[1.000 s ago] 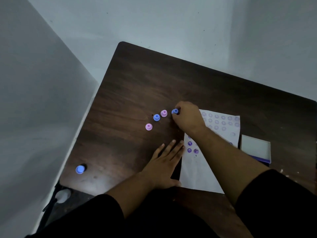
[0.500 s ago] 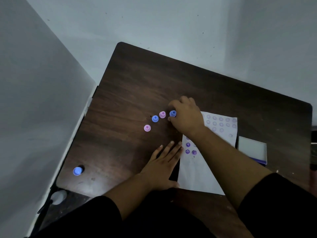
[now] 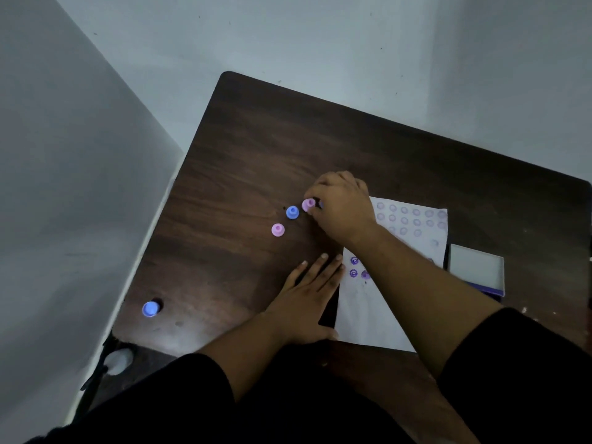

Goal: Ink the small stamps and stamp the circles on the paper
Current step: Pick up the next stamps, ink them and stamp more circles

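Observation:
On the dark wooden table [image 3: 243, 161] lies a white paper [image 3: 368, 310] with rows of pale printed circles [image 3: 404, 220] and three purple stamped marks [image 3: 353, 267] near its left edge. My right hand [image 3: 344, 208] reaches past the paper's top left corner, and its fingertips pinch a pink stamp [image 3: 308, 204]. A sliver of a blue stamp [image 3: 321, 205] shows just behind, mostly hidden by the fingers. Another blue stamp [image 3: 292, 212] and a second pink stamp [image 3: 277, 229] stand to the left. My left hand [image 3: 307, 299] rests flat, fingers spread, at the paper's left edge.
A square ink pad [image 3: 476, 267] with a pale top sits right of the paper. One lone blue stamp [image 3: 150, 308] stands near the table's front left corner. Grey walls close in at the left and back. A white object [image 3: 118, 360] lies on the floor below the corner.
My right hand has let go of the blue stamp, shifted slightly left, and closed its fingertips on the pink stamp beside it. My left hand has stayed flat.

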`<action>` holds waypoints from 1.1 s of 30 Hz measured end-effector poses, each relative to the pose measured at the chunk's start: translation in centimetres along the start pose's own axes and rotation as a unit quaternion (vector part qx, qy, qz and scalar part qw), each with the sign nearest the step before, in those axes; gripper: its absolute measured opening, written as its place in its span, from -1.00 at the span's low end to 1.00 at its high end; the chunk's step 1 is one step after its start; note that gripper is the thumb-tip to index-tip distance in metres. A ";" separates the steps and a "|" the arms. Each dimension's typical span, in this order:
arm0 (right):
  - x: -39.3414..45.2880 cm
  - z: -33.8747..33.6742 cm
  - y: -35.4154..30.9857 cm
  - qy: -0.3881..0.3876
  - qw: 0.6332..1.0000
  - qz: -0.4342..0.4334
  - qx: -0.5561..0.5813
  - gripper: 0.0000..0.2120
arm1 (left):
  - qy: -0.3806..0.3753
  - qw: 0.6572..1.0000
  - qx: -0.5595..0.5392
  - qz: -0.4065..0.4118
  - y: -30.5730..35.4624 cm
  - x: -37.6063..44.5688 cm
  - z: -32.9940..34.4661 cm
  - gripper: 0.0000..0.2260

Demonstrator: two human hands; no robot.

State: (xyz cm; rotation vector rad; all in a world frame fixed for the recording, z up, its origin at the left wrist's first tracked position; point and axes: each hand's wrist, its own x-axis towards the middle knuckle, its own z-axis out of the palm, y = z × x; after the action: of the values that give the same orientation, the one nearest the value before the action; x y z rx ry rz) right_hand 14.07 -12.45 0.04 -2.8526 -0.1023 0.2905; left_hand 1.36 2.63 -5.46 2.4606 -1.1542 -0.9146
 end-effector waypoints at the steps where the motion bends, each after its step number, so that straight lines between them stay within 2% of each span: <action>1: -0.4 -0.2 0.3 0.009 1.000 0.007 0.012 -0.82 | 0.001 1.000 -0.002 0.001 0.0 -0.1 0.0 0.10; 6: -4.7 -2.1 3.3 0.072 0.995 0.047 0.057 -0.83 | 0.010 1.000 0.004 -0.008 0.1 -0.3 0.1 0.12; 10: -9.8 -3.0 7.5 0.044 0.984 0.152 0.085 -0.75 | 0.007 1.000 0.004 -0.020 0.3 -0.2 0.1 0.13; 14: -15.8 -3.0 11.7 0.032 0.962 0.240 0.127 -0.77 | 0.018 0.999 0.016 -0.033 0.4 -0.2 0.4 0.14; 17: -19.9 -3.0 14.1 0.023 0.947 0.289 0.138 -0.83 | 0.018 0.999 0.019 -0.036 0.7 -0.2 0.2 0.15; 22: -24.9 -2.2 16.9 0.054 0.927 0.346 0.135 -0.89 | 0.020 0.999 0.025 -0.043 1.0 -0.1 0.2 0.16; 25: -26.8 -1.4 18.4 0.072 0.918 0.358 0.151 -0.88 | 0.024 0.998 0.035 -0.051 1.1 0.0 0.3 0.16; 29: -28.2 -0.9 19.5 0.045 0.924 0.347 0.155 -0.89 | 0.040 0.998 0.007 -0.052 1.1 0.2 0.5 0.14; 31: -28.5 -0.8 19.9 0.048 0.926 0.340 0.158 -0.88 | 0.062 0.996 -0.007 -0.059 1.3 0.2 0.5 0.05; 33: -28.6 -0.8 20.3 0.046 0.926 0.337 0.165 -0.89 | 0.122 0.991 -0.005 -0.047 2.2 0.4 0.3 -0.15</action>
State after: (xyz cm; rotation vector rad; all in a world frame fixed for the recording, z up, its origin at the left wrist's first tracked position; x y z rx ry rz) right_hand -12.84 -34.89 0.55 -2.4593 0.8750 0.2689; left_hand 0.04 0.94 -4.80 2.5512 -0.9562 -0.6184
